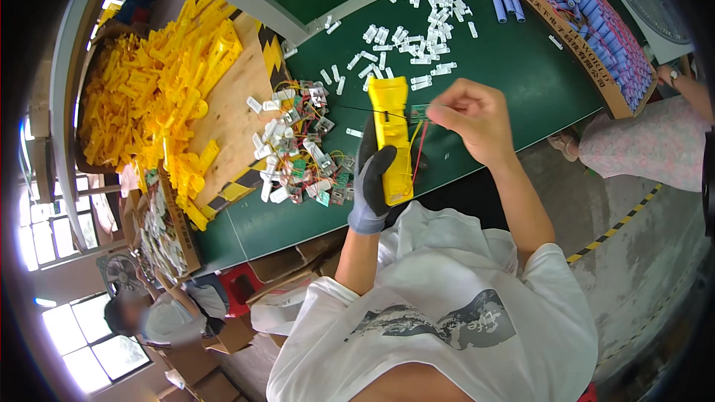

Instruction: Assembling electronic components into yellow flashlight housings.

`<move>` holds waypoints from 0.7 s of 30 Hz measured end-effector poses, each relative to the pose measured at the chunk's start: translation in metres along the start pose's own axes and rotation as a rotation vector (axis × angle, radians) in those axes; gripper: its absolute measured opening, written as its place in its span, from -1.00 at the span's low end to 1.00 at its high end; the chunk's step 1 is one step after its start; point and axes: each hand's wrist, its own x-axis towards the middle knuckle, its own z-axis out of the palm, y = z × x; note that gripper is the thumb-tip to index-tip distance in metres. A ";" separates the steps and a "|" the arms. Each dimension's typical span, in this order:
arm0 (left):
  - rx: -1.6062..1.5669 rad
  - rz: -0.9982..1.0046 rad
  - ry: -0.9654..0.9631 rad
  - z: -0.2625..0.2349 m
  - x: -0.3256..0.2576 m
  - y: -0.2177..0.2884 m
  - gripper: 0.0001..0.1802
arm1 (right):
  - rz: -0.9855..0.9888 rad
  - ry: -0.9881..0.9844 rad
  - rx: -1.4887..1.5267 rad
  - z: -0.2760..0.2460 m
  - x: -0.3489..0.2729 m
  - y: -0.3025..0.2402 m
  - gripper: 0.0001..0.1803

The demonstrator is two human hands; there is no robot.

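Observation:
A long yellow plastic housing point(392, 130) stands out over the green bench, gripped by my left hand point(367, 195) in a grey and black glove. Beside its upper right edge is a small green circuit board point(419, 112). Bare fingers of my right hand point(477, 120) are pinched at that board's right end. Red and yellow wires point(422, 145) hang from the board down along the housing, and a thin dark wire crosses the housing's front. Left of my gloved hand lies a heap of wired circuit boards with white parts point(298, 152).
White plastic pieces point(424, 33) are scattered over the green bench point(514, 74). A carton of purple cylindrical cells point(588, 22) stands far right, with several loose cells point(509, 6) beside it. Yellow housings point(160, 82) pile up at left. One person point(175, 313) sits lower left, another point(648, 138) stands right.

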 end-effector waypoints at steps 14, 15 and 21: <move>-0.068 -0.142 0.060 0.002 0.003 -0.046 -0.42 | 0.033 -0.010 -0.298 -0.003 0.001 0.026 -0.83; -0.076 -0.141 0.066 0.001 0.003 -0.047 -0.42 | 0.023 -0.021 -0.286 -0.005 0.000 0.028 -0.84; -0.067 -0.123 0.073 0.000 0.003 -0.051 -0.42 | 0.055 -0.022 -0.276 -0.009 -0.004 0.032 -0.87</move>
